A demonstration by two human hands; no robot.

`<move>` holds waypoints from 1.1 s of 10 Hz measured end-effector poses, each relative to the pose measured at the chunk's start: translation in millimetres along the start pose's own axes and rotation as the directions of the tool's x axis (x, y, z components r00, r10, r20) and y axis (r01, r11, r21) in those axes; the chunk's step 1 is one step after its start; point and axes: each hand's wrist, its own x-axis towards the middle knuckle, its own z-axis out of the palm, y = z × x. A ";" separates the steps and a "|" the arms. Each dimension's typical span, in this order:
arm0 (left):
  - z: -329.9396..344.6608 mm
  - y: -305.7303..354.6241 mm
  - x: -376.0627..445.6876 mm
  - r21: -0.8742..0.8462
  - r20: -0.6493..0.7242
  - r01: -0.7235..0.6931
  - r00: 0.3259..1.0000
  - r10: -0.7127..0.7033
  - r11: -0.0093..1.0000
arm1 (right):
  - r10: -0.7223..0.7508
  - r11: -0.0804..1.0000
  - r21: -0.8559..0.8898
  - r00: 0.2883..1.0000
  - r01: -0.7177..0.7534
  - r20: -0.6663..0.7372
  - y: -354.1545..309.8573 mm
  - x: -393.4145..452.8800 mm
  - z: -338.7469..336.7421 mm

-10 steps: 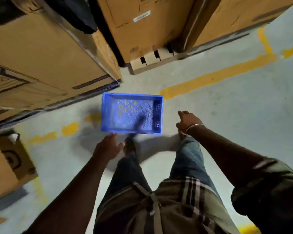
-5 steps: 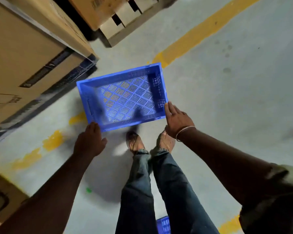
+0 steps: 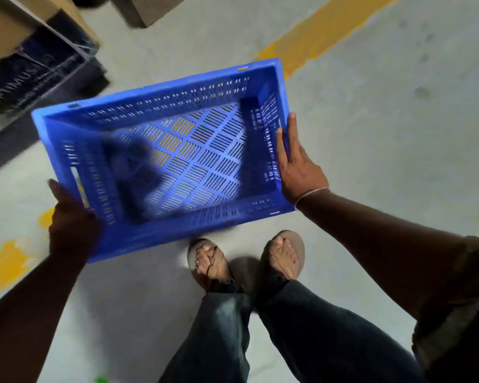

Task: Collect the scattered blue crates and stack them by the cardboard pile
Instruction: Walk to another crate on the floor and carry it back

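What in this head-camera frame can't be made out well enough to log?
- Left hand: dark and blurred; its fingers lie behind the blue crate wall, so the grip is unclear.
- Crate's underside: hidden, so whether it has left the floor can't be told.
- Cardboard boxes: cut off by the top-left edge; the print is blurred.
- Other crates: none in frame.

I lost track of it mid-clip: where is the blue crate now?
In the head view, the blue slotted plastic crate is centre-left, held between the left hand and right hand, above the sandalled feet.
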 end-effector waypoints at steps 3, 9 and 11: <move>-27.4 17.2 -29.5 -0.064 -0.086 0.028 0.996 -0.033 0.998 | 0.023 0.987 0.155 0.999 -0.027 0.026 26.2 -4.1 -28.9; -373.0 236.0 -313.2 -0.005 0.057 -0.404 0.913 0.404 0.915 | 0.487 0.805 0.390 0.873 -0.448 -0.002 180.5 -306.0 -434.0; -455.8 322.0 -363.6 0.023 -0.081 -0.631 0.772 0.631 0.775 | 0.581 0.724 0.493 0.812 -0.483 -0.057 238.9 -372.0 -518.0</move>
